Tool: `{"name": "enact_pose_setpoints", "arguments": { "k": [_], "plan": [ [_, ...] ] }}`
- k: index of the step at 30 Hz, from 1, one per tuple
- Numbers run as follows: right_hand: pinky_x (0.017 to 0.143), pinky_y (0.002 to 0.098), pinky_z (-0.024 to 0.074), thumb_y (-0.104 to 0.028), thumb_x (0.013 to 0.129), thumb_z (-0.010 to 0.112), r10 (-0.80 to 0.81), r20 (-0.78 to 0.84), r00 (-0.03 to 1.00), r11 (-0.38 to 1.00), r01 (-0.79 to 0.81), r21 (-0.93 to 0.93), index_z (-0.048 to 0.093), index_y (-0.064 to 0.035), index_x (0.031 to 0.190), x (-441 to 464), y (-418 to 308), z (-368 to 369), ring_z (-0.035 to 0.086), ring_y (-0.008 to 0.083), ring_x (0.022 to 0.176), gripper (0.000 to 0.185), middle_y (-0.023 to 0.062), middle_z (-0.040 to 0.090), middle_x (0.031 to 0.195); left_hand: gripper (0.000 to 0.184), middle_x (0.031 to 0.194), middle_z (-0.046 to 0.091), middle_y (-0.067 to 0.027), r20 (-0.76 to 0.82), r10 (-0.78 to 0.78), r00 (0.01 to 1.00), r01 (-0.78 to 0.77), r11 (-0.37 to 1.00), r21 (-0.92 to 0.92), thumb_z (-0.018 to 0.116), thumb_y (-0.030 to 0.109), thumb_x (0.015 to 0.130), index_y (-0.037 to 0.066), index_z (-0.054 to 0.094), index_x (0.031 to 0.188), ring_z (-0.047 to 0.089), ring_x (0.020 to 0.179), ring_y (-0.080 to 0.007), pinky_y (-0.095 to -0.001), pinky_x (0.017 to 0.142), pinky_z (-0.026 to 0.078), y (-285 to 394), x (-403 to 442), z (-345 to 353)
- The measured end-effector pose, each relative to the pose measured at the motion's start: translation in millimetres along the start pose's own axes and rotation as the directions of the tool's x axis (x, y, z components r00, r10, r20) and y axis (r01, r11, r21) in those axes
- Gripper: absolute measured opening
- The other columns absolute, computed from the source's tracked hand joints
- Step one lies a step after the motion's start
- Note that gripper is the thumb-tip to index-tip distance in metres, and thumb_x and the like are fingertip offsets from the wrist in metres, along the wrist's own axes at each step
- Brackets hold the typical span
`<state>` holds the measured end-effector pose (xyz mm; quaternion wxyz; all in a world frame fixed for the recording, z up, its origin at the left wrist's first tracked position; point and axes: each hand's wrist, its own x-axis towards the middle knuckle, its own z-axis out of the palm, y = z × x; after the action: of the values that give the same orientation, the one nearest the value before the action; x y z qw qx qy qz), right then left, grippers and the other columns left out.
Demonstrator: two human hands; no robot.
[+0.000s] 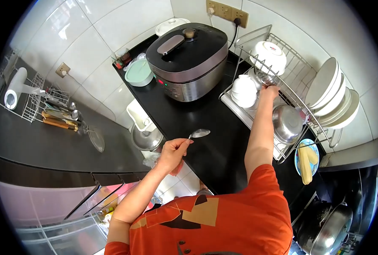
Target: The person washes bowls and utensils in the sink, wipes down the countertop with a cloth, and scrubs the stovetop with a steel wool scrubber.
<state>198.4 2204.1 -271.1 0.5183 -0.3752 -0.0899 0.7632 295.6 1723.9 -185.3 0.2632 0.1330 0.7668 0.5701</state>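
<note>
My left hand [174,153] pinches a metal spoon [200,133] by its handle, above the black counter [216,159]. The spoon's bowl points to the right. My right hand [269,92] reaches into the wire dish rack [297,100], its fingers closed at the rim of a small shiny steel bowl [263,78]; the fingertips are partly hidden. Stacked white cups [243,91] stand to the left of this hand. Behind it rests an upturned white bowl [269,56], and a larger steel bowl [287,123] lies nearer to me, beside my forearm.
A rice cooker [189,61] with lit indicators stands at the back, beside a green lidded container [139,73]. White plates [324,87] lean along the rack's right side. Peeled yellow food [305,163] lies on a blue plate [298,166]. Pans [331,229] are at lower right.
</note>
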Motion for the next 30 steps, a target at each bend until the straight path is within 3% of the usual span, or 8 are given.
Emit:
{"name": "enact_pose_setpoints", "arguments": {
  "k": [7, 10, 14, 16, 20, 22, 25, 30],
  "plan": [
    [0.077, 0.0377, 0.0546, -0.030, 0.089, 0.057, -0.133, -0.086, 0.987, 0.859, 0.071, -0.508, 0.064, 0.0067, 0.099, 1.5, -6.9, 1.8, 0.067, 0.0281, 0.089, 0.039, 0.0187, 0.067, 0.105, 0.025, 0.063, 0.051, 0.0043, -0.062, -0.131, 0.989, 0.123, 0.985, -0.118, 0.056, 0.024, 0.097, 0.004, 0.071, 0.100, 0.044, 0.056, -0.0031, -0.0201, 0.051, 0.038, 12.1, -1.5, -19.7],
    [0.039, 0.0306, 0.0387, -0.010, 0.089, 0.052, -0.451, 0.295, 0.842, 0.444, 0.499, -0.744, 0.059, 0.0013, 0.084, 115.5, 28.8, -39.4, 0.054, 0.0185, 0.050, 0.014, 0.0112, 0.063, 0.071, 0.026, 0.063, 0.051, 0.0042, -0.084, -0.140, 0.987, 0.125, 0.979, -0.162, 0.056, 0.025, 0.097, 0.004, 0.071, 0.100, 0.045, 0.058, -0.0034, -0.0198, 0.053, 0.038, 9.8, 1.0, -23.3],
    [0.087, 0.0383, 0.0488, -0.019, 0.082, 0.057, -0.395, 0.492, 0.776, 0.379, 0.626, -0.682, 0.064, 0.0097, 0.103, 20.6, 4.9, -40.5, 0.066, 0.0332, 0.092, 0.036, 0.0239, 0.068, 0.099, 0.029, 0.065, 0.050, 0.0048, -0.103, -0.100, 0.990, 0.079, 0.979, -0.185, 0.054, 0.029, 0.098, 0.005, 0.069, 0.102, 0.040, 0.049, -0.0024, -0.0184, 0.043, 0.029, -3.2, 3.3, -27.1],
    [0.090, 0.0360, 0.0472, -0.011, 0.084, 0.055, -0.439, 0.607, 0.662, 0.239, 0.737, -0.632, 0.058, 0.0099, 0.116, -68.7, -20.7, -42.4, 0.064, 0.0304, 0.100, 0.038, 0.0234, 0.065, 0.109, 0.029, 0.065, 0.048, 0.0055, -0.091, -0.064, 0.994, 0.043, 0.976, -0.214, 0.054, 0.029, 0.098, 0.004, 0.069, 0.103, 0.039, 0.056, -0.0028, -0.0202, 0.048, 0.028, -18.0, 2.6, -33.5],
    [0.061, 0.0255, 0.0518, -0.015, 0.097, 0.053, -0.108, 0.740, 0.664, 0.619, 0.627, -0.473, 0.061, 0.0005, 0.113, -219.3, -26.8, -81.2, 0.065, 0.0127, 0.076, 0.024, 0.0089, 0.065, 0.101, 0.029, 0.066, 0.055, 0.0019, -0.186, 0.047, 0.981, -0.056, 0.997, -0.045, 0.057, 0.028, 0.096, 0.002, 0.070, 0.098, 0.047, 0.059, -0.0056, -0.0228, 0.052, 0.037, -26.1, -13.3, -54.9],
    [0.068, 0.0278, 0.0532, -0.012, 0.096, 0.053, 0.096, 0.851, 0.516, 0.435, 0.747, -0.502, 0.061, -0.0001, 0.114, -309.3, -27.8, -85.6, 0.066, 0.0140, 0.080, 0.023, 0.0075, 0.066, 0.103, 0.026, 0.073, 0.066, -0.0131, -0.257, 0.244, 0.935, -0.142, 0.922, 0.359, 0.061, 0.026, 0.091, 0.002, 0.070, 0.095, 0.062, 0.063, -0.0221, -0.0333, 0.061, 0.048, -17.4, -31.1, -71.9],
    [0.098, 0.0415, 0.0434, -0.007, 0.078, 0.070, 0.403, 0.882, -0.243, 0.270, 0.953, 0.139, 0.060, -0.0050, 0.119, -394.8, -11.9, -90.5, 0.053, 0.0337, 0.116, 0.042, 0.0154, 0.058, 0.123, 0.027, 0.081, 0.066, -0.0194, -0.168, 0.332, 0.928, -0.162, 0.768, 0.620, 0.059, 0.028, 0.087, 0.004, 0.070, 0.093, 0.063, 0.076, -0.0394, -0.0464, 0.068, 0.049, -29.8, -52.8, -98.6],
    [0.102, 0.0414, 0.0365, -0.008, 0.078, 0.069, 0.705, 0.563, -0.432, 0.317, 0.901, 0.294, 0.055, -0.0054, 0.125, -470.4, 56.4, -129.1, 0.048, 0.0318, 0.120, 0.050, 0.0127, 0.056, 0.126, 0.023, 0.078, 0.066, -0.0160, -0.147, 0.360, 0.921, -0.184, 0.737, 0.650, 0.062, 0.027, 0.084, 0.006, 0.070, 0.086, 0.064, 0.075, -0.0367, -0.0454, 0.068, 0.050, -58.4, -96.7, -139.1]
  ]
}}
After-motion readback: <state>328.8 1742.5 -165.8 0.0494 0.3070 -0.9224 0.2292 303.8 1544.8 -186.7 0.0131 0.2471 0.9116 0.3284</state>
